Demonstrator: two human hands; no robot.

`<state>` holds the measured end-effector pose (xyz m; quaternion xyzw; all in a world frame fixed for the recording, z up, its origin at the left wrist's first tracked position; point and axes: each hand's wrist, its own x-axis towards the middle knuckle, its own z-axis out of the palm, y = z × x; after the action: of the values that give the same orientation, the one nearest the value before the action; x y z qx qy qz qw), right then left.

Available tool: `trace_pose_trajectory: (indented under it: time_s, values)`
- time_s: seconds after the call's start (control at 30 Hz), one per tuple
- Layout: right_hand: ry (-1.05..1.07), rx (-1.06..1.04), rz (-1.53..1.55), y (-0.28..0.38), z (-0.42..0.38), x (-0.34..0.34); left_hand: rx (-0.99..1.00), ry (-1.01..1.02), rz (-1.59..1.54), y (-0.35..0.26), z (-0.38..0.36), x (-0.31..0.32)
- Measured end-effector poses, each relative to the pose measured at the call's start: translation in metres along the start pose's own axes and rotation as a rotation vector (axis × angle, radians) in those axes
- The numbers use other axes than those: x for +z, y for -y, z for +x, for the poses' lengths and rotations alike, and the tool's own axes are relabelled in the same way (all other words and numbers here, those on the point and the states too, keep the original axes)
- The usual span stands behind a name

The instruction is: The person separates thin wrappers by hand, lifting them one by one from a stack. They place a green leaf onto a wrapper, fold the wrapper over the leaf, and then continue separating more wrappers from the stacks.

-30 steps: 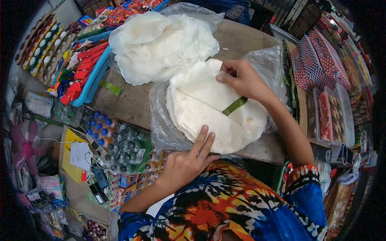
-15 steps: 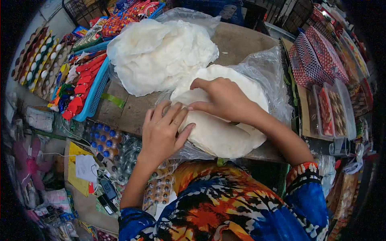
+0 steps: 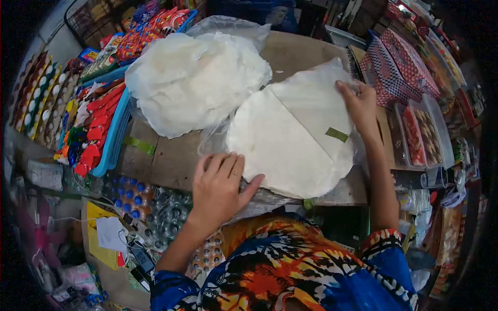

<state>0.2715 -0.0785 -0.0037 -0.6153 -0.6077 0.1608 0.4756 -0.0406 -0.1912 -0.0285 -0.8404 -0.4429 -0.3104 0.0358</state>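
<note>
Round white sheets lie in a stack (image 3: 280,150) on clear plastic, with a straight fold or edge running diagonally across the top. A green strip (image 3: 337,135) rests on the stack's right part. My left hand (image 3: 220,184) lies at the stack's lower left edge, fingers spread and thumb on the rim. At the upper right edge, my right hand (image 3: 359,103) has thumb and forefinger closed at the edge of the top sheet; the fingertips' grip is small to see. A second, rumpled pile of white sheets (image 3: 197,78) sits to the upper left.
Both piles are on a wooden table (image 3: 166,166). A blue basket (image 3: 111,140) of colourful packets stands left, with egg trays (image 3: 39,98) beyond. Bottles with blue caps (image 3: 129,194) are lower left. Checkered boxes (image 3: 399,67) and a clear plastic container (image 3: 428,132) are on the right.
My right hand has moved right and up from the middle of the stack. The curled sheet now lies flatter, and a green strip shows on it. My left hand stays near the lower left edge.
</note>
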Motion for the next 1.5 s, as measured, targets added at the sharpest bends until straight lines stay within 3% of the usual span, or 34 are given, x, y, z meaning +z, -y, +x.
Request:
trace_pose_trajectory:
  time_s: [0.03, 0.07, 0.13, 0.27, 0.3, 0.37, 0.43, 0.47, 0.53, 0.57, 0.6, 0.73, 0.83, 0.9, 0.93, 1.0, 1.03, 1.07, 1.13, 1.17, 1.2, 1.27, 1.3, 1.33, 1.37, 1.47, 1.5]
  values:
    - [-0.014, -0.049, -0.036, 0.001, -0.003, -0.004, -0.047, 0.283, 0.008, 0.002, 0.017, -0.015]
    - [-0.026, -0.023, -0.074, 0.007, -0.005, -0.002, -0.031, 0.283, 0.002, 0.004, 0.029, -0.011]
    - [0.019, 0.001, 0.028, 0.027, -0.008, 0.001, 0.138, 0.093, -0.115, 0.005, 0.057, 0.0]
    - [-0.009, -0.146, -0.087, 0.017, -0.002, -0.003, 0.21, 0.289, -0.242, 0.008, 0.085, 0.055]
    - [-0.05, -0.133, -0.06, 0.022, -0.001, -0.012, 0.245, 0.403, -0.064, 0.012, 0.081, 0.067]
    - [-0.166, -0.182, -0.044, 0.004, 0.01, -0.032, 0.23, 0.4, -0.067, 0.012, 0.083, 0.066]
    - [-0.321, -0.077, -0.011, 0.004, 0.019, -0.068, 0.215, 0.413, -0.073, 0.01, 0.08, 0.067]
    - [-0.397, -0.107, 0.06, -0.004, 0.026, -0.088, 0.209, 0.399, -0.067, 0.01, 0.079, 0.067]
    - [-0.555, -0.177, -0.139, 0.018, 0.027, -0.126, 0.217, 0.378, -0.058, 0.01, 0.082, 0.067]
    - [-0.656, -0.318, -0.238, 0.027, 0.029, -0.148, 0.215, 0.388, -0.041, 0.01, 0.082, 0.067]
    - [-0.696, -0.319, -0.141, 0.048, 0.025, -0.156, 0.216, 0.4, -0.024, 0.009, 0.082, 0.067]
    - [-0.43, -0.502, -0.222, 0.083, 0.022, -0.162, 0.26, 0.36, 0.013, 0.007, 0.087, 0.064]
    - [-0.001, -0.324, -0.431, 0.117, 0.011, -0.122, 0.256, 0.512, 0.065, 0.014, 0.112, 0.052]
    - [0.203, -0.326, -0.26, 0.12, 0.019, -0.096, -0.134, 0.873, -0.752, 0.038, 0.137, 0.048]
    - [0.333, -0.296, -0.174, 0.126, 0.02, -0.087, -0.13, 0.873, -0.747, 0.046, 0.137, 0.054]
    - [0.323, -0.253, -0.083, 0.144, 0.023, -0.08, -0.316, 0.36, -1.51, 0.055, 0.136, 0.066]
    - [0.32, -0.208, 0.006, 0.149, 0.025, -0.078, -0.453, 0.362, -1.599, 0.057, 0.136, 0.06]
    - [0.325, -0.228, 0.179, 0.146, 0.033, -0.076, -0.458, 0.357, -1.598, 0.06, 0.136, 0.056]
    - [0.403, 0.038, 0.115, 0.179, 0.034, -0.089, -0.376, 0.644, -2.569, 0.072, 0.133, 0.048]
    - [0.319, -0.135, 0.174, 0.138, 0.052, -0.069, -0.397, 0.717, -2.748, 0.071, 0.132, 0.05]
    - [0.32, -0.133, 0.174, 0.12, 0.063, -0.058, -0.401, 0.717, -2.749, 0.072, 0.132, 0.056]
    - [0.308, -0.238, -0.267, 0.092, 0.076, -0.043, -0.465, 0.882, -2.654, 0.072, 0.13, 0.069]
    - [0.197, -0.316, -0.473, 0.061, 0.079, -0.03, -0.616, 0.766, -2.277, 0.066, 0.129, 0.066]
    - [0.084, -0.394, -0.676, 0.038, 0.08, -0.022, -0.621, 0.766, -2.278, 0.067, 0.129, 0.068]
    - [0.203, -0.307, -0.508, 0.036, 0.07, -0.021, -0.638, 0.804, -2.26, 0.07, 0.13, 0.071]
    - [0.36, -0.316, -0.297, 0.034, 0.049, -0.021, -0.641, 0.809, -2.234, 0.067, 0.13, 0.068]
    - [0.346, -0.366, -0.315, 0.041, 0.039, -0.022, -0.68, 0.772, -2.087, 0.065, 0.129, 0.067]
